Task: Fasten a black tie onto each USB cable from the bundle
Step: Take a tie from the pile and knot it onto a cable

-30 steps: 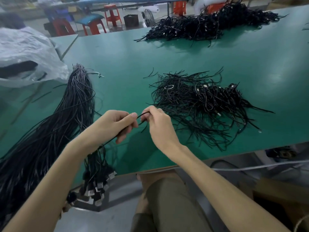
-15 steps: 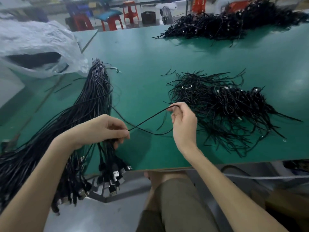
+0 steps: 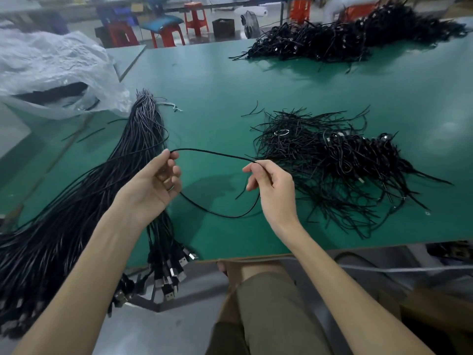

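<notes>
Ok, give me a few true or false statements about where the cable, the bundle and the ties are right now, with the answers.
1. The left hand and the right hand both hold one cable, looped between them. True.
2. The USB plugs of the bundle hang over the near edge of the table. True.
3. The pile of black ties lies left of the bundle. False: it lies to the right of it, beyond the right hand.
4. The white plastic bag covers the ties. False: it sits at the far left, by the bundle's far end.
</notes>
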Tool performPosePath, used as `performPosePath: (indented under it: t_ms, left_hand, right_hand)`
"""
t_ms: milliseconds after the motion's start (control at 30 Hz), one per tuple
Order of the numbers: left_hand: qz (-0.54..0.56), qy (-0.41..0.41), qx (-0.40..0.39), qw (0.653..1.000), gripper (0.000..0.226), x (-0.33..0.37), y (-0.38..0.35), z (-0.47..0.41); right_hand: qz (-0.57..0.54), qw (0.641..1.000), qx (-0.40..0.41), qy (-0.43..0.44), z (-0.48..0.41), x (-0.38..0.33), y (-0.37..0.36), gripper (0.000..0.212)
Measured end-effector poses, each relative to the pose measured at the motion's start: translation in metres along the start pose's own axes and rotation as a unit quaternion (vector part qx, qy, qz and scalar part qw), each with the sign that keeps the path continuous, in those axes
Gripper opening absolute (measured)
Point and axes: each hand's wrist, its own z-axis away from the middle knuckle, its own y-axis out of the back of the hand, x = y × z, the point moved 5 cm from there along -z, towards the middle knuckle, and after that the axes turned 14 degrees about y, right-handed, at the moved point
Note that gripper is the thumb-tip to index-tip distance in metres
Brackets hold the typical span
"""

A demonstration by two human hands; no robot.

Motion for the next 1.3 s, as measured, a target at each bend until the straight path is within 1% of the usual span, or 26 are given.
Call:
performPosePath:
  t_ms: [133,200,300,367,433,467,500,567,700,767,833,900,1000,1033,1100,1167,1233,1267,1300]
  left_hand:
    - [0.115,0.001,0.003,0.993,0.017,-0.006,-0.001,-0.007]
    - [0.196,-0.007,-0.004,0.98,0.017,-0.009,-0.005,-0.007]
    - [0.305,-0.028,-0.047,0.951,0.014,-0.01,-0.016,-0.005]
    - [0.366,-0.019,-0.08,0.927,0.015,-0.011,-0.02,-0.005]
    - [0.386,0.002,-0.121,0.914,0.023,-0.01,-0.025,-0.004]
    - [0.367,0.012,-0.131,0.921,0.027,-0.01,-0.027,-0.003]
    - [0.331,0.015,-0.128,0.935,0.031,-0.008,-0.028,-0.001]
    - [0.262,0.005,-0.126,0.957,0.034,-0.006,-0.03,0.0]
    - [0.191,-0.017,-0.149,0.97,0.034,-0.004,-0.034,0.004]
    - [0.18,-0.021,-0.168,0.969,0.037,-0.004,-0.037,0.008]
    - [0.19,-0.022,-0.203,0.96,0.042,-0.003,-0.04,0.013]
    - [0.221,-0.018,-0.249,0.943,0.046,-0.001,-0.044,0.021]
    - [0.28,0.005,-0.348,0.895,0.05,0.005,-0.056,0.036]
    - [0.285,0.008,-0.374,0.882,0.051,0.008,-0.06,0.042]
    - [0.265,0.001,-0.407,0.874,0.054,0.011,-0.068,0.051]
    - [0.204,-0.008,-0.422,0.884,0.056,0.01,-0.076,0.057]
    - [0.108,-0.002,-0.434,0.895,0.054,0.006,-0.08,0.06]
    - [0.032,0.005,-0.43,0.902,0.052,0.002,-0.079,0.061]
    - [-0.084,0.005,-0.409,0.909,0.05,-0.003,-0.077,0.059]
  right_hand:
    - [-0.067,0.997,-0.024,0.013,0.001,-0.002,-0.005,0.027]
    - [-0.092,0.995,-0.046,0.013,0.001,-0.003,-0.007,0.027]
    - [-0.09,0.992,-0.084,0.001,0.002,-0.005,-0.01,0.028]
    - [-0.072,0.992,-0.105,0.004,0.003,-0.006,-0.011,0.03]
    - [-0.061,0.991,-0.119,0.007,0.003,-0.008,-0.013,0.036]
    - [-0.06,0.991,-0.122,0.004,0.004,-0.008,-0.014,0.04]
    - [-0.061,0.991,-0.122,-0.001,0.004,-0.008,-0.013,0.044]
    - [-0.065,0.99,-0.121,-0.015,0.003,-0.007,-0.013,0.05]
    - [-0.059,0.99,-0.13,-0.021,0.004,-0.006,-0.015,0.056]
    - [-0.055,0.989,-0.135,-0.018,0.004,-0.005,-0.015,0.056]
    - [-0.047,0.989,-0.138,-0.019,0.004,-0.005,-0.016,0.055]
    - [-0.044,0.99,-0.135,-0.02,0.003,-0.004,-0.015,0.056]
    - [-0.038,0.99,-0.138,-0.022,0.003,-0.004,-0.015,0.056]
    - [-0.036,0.989,-0.141,-0.022,0.003,-0.004,-0.016,0.057]
    - [-0.034,0.987,-0.154,-0.018,0.004,-0.005,-0.019,0.059]
    - [-0.035,0.985,-0.166,-0.016,0.004,-0.005,-0.021,0.062]
    - [-0.043,0.985,-0.165,-0.018,0.004,-0.006,-0.021,0.062]
    - [-0.052,0.986,-0.157,-0.02,0.004,-0.006,-0.02,0.062]
    - [-0.063,0.987,-0.144,-0.024,0.003,-0.005,-0.018,0.061]
